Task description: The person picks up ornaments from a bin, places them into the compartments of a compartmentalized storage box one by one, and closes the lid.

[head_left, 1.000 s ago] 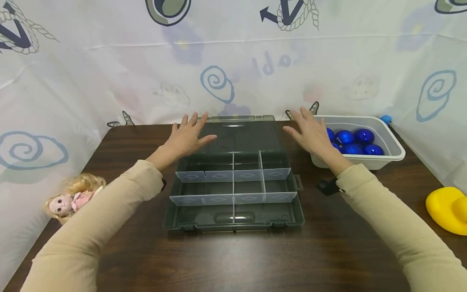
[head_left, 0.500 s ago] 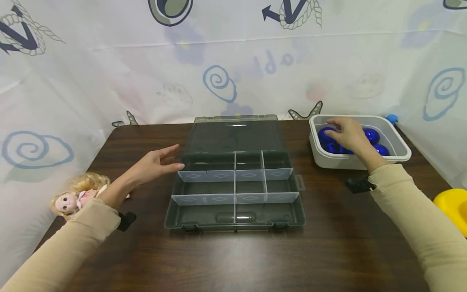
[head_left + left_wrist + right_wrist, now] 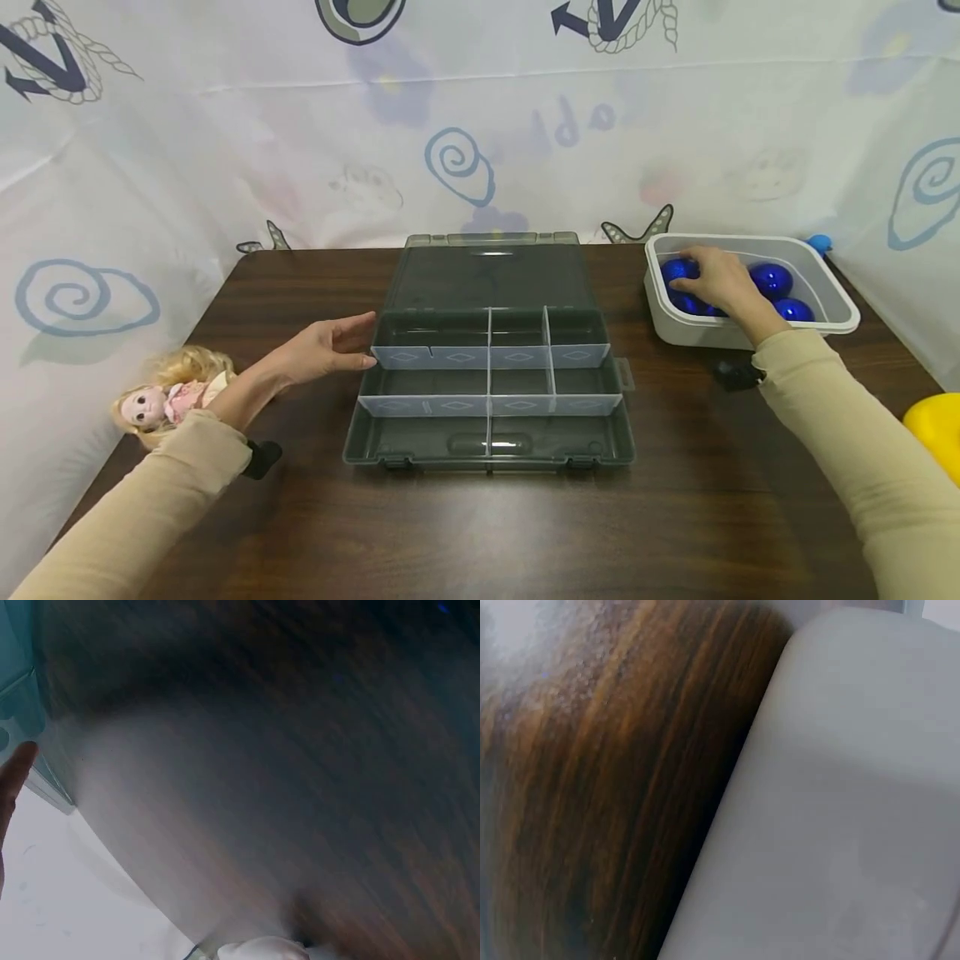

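Baubles [image 3: 771, 281] sit in the white tub [image 3: 693, 333] at two o'clock, your right hand [image 3: 720, 279] over one, its contact half hidden, so I cannot tell whether the fingers clamp it. A shallow pinch could let it slip, and your left hand [image 3: 317, 350], thumb and fingers apart at eleven, could nudge the divided box [image 3: 491, 279] at twelve if it strays inward.

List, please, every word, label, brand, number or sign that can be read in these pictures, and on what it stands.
"lda": faint letters on the white cloth, apparently mirrored, so perhaps "abl"; too pale to be sure.
Divider strips: diamond outlines and small marks, no readable words.
I can read no other label, brand or number.
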`<state>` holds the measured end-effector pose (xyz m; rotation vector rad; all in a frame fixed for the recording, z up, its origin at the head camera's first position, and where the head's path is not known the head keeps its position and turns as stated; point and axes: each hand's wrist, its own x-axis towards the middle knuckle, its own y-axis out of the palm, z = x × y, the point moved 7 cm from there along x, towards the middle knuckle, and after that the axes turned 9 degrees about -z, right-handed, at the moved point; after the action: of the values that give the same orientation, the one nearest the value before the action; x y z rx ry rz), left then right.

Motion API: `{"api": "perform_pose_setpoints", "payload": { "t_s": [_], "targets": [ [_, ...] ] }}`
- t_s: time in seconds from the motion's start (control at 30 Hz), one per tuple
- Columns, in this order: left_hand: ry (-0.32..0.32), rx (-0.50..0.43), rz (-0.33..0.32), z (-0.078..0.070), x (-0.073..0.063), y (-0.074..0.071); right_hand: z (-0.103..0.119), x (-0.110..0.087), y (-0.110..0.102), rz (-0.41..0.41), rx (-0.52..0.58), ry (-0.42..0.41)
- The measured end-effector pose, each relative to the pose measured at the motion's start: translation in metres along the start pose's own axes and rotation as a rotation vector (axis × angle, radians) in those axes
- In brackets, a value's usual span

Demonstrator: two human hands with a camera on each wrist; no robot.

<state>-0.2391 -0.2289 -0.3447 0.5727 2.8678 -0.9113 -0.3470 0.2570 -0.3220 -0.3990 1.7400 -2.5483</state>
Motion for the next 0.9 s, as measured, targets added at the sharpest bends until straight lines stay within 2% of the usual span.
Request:
{"api": "perform_pose_setpoints", "payload": {
  "t_s": [0.17,0.33,0.5,0.6,0.73,0.9],
  "targets": [
    [0.013,-0.044,0.029,0.0,0.002,0.006,0.0,-0.001,0.003,-0.023,0.007,-0.012],
    [0.036,-0.077,0.054,-0.002,0.003,0.009,-0.001,-0.006,-0.003,-0.045,0.045,0.021],
    [0.027,-0.095,0.052,0.0,0.004,0.007,0.0,-0.014,-0.018,-0.084,0.138,0.098],
    [0.03,-0.094,0.055,-0.001,0.004,0.006,0.004,-0.018,-0.029,-0.134,0.223,0.142],
    [0.03,-0.089,0.064,-0.001,0.002,0.006,0.02,-0.022,-0.044,-0.226,0.35,0.144],
    [0.029,-0.084,0.062,-0.001,0.002,0.007,0.064,-0.018,-0.048,-0.254,0.482,0.099]
  ]
}}
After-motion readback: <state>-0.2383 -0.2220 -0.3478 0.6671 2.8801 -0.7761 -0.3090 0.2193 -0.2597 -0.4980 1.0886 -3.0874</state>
